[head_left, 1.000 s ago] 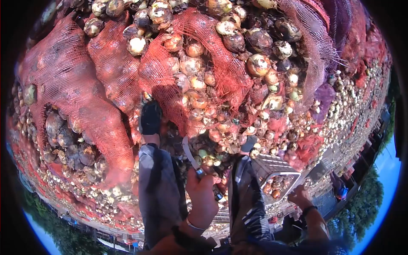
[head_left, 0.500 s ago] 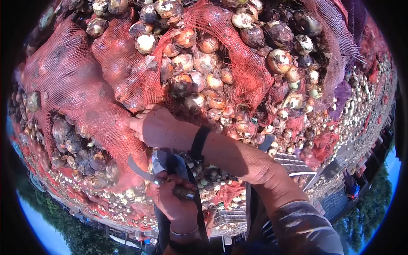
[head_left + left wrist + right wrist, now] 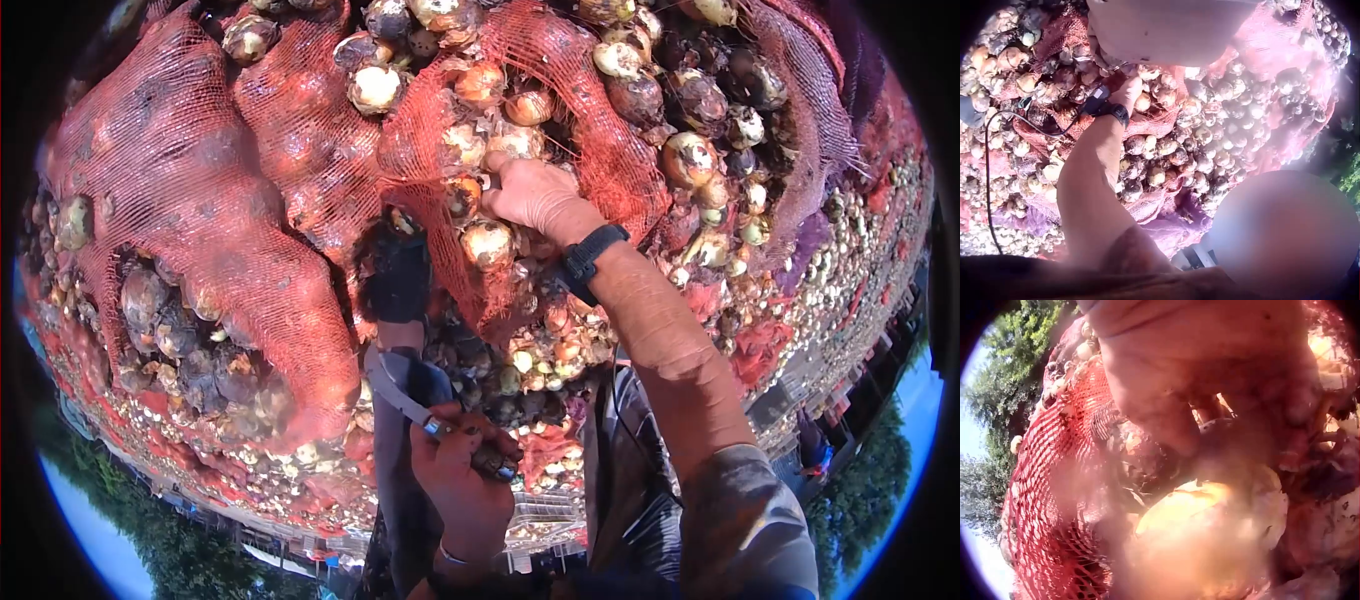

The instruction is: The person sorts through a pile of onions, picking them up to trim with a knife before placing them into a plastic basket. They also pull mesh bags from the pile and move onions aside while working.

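In the head view my left hand [image 3: 462, 490] grips a knife [image 3: 398, 395], its curved blade pointing up-left above my leg. My right hand [image 3: 537, 195] reaches down into onions by a torn red mesh sack [image 3: 435, 235]. In the right wrist view the thumb and fingers of that hand [image 3: 1210, 362] curl down around an onion, partly hidden and blurred; a pale onion [image 3: 1179, 509] lies just below. The left wrist view shows the right hand [image 3: 1127, 92] among onions, with the blurred left hand [image 3: 1172, 31] at the top.
Full red mesh sacks [image 3: 170, 150] lie at the left, with dark onions [image 3: 180, 340] spilling out. Loose onions [image 3: 690, 160] and purple-grey netting [image 3: 800, 110] are at the right. A foot [image 3: 398, 280] stands between sacks. Trees and sky edge the view.
My right hand came in from the lower right to the red mesh, then moved up and right onto the onions. The knife in my left hand swung left, then came partly back.
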Motion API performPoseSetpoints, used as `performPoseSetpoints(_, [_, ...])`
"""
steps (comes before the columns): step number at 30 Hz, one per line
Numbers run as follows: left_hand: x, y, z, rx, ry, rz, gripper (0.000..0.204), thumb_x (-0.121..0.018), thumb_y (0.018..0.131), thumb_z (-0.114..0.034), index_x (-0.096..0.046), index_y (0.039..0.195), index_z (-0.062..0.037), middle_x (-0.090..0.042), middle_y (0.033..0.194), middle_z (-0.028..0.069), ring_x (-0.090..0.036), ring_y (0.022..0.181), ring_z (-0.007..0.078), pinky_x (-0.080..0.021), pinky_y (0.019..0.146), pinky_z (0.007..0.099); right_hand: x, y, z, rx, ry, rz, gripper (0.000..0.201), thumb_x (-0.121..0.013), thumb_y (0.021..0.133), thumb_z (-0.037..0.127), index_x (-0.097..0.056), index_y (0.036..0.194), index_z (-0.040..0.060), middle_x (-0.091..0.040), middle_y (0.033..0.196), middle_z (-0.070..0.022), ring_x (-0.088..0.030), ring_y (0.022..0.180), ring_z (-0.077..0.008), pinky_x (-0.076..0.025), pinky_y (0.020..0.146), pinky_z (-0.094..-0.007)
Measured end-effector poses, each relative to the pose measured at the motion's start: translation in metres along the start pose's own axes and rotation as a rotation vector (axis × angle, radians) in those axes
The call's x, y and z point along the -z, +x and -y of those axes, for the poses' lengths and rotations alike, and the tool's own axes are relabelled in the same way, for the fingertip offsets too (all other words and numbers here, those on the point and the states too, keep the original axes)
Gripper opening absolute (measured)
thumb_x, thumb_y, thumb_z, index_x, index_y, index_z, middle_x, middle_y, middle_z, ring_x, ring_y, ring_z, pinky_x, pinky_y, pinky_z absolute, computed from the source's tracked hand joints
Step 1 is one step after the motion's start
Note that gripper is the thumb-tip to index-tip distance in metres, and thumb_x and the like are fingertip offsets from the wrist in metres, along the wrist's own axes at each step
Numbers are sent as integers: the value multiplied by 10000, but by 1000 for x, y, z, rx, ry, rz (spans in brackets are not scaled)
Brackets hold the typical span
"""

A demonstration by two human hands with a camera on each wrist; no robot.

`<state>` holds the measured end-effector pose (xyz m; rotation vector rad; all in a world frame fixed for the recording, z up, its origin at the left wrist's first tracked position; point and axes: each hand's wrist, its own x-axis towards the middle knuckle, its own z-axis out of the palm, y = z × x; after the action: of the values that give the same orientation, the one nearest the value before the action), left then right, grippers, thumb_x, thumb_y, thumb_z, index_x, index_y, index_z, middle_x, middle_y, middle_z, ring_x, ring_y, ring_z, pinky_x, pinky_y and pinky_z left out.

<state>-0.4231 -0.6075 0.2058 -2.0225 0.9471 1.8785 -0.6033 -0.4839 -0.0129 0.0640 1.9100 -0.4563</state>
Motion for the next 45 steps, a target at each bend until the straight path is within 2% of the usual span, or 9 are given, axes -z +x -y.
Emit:
performPoseSetpoints(5, [-5,-1,0,3,60,50,245,-509,845,-27,-523,1079,-99,-568,783,83,-567,619,232,-493,523,383,-35,-36,-4,142,-239,15,533,-678,834,381,-474,1277,167,-705,998,-155,-688,993,-363,-518,864,-482])
performPoseSetpoints(8, [-6,-1,1,-9,46,90,264,-515,838,-12,-520,1090,-90,-572,788,86,-567,623,222,-505,536,369,-68,-16,-19,384,-478,-627,515,-712,810,268,-493,1254,131,-614,1177,-215,-620,1112,-401,-507,911,-461])
performPoseSetpoints(10, [-2,0,7,74,-114,117,285,-526,840,22,-505,1110,-65,-593,830,103,-586,645,198,-537,541,358,-64,2,2,90,-94,-216,592,-780,753,204,-509,1259,61,-551,1292,-217,-529,1263,-360,-468,1029,-439])
performPoseSetpoints(16, [-13,1,32,-14,-24,98,268,-552,834,43,-500,1086,-30,-605,811,94,-606,589,179,-491,537,312,-81,35,-28,300,337,-333,666,-774,737,113,-496,1338,48,-713,1072,-144,-692,931,-267,-537,863,-372])
performPoseSetpoints(20, [-22,-5,43,57,-103,122,234,-550,831,34,-523,1053,-36,-608,813,79,-605,616,153,-509,548,302,-34,-51,-65,323,767,-91,587,-729,706,11,-570,1271,-7,-687,1041,-71,-646,871,-142,-543,753,-262])
performPoseSetpoints(28, [-31,-7,68,-46,85,141,252,-516,827,44,-529,1065,-40,-585,803,88,-588,618,191,-540,549,331,-68,-330,-273,138,83,-333,446,-801,622,129,-625,1028,74,-619,1016,-137,-618,1004,-336,-513,874,-439])
performPoseSetpoints(32, [-34,-9,78,-1,143,159,258,-514,823,47,-521,1068,-32,-576,808,94,-592,657,195,-548,550,351,-140,-444,-387,-226,42,220,555,-829,647,240,-660,1159,112,-621,1136,-163,-596,1127,-371,-488,935,-480])
performPoseSetpoints(41, [-30,-2,65,-75,136,130,262,-507,823,46,-510,1068,-45,-566,808,87,-576,675,196,-536,561,352,-59,-76,-95,673,-33,-526,528,-716,818,233,-578,1305,83,-539,1360,-171,-532,1257,-356,-438,1058,-450])
performPoseSetpoints(45, [-25,4,55,-64,121,71,269,-508,822,44,-516,1072,-56,-566,817,81,-578,698,194,-541,562,354,-73,2,-31,607,-200,-466,406,-698,790,308,-685,1146,113,-541,1323,-80,-507,1201,-340,-457,975,-492])
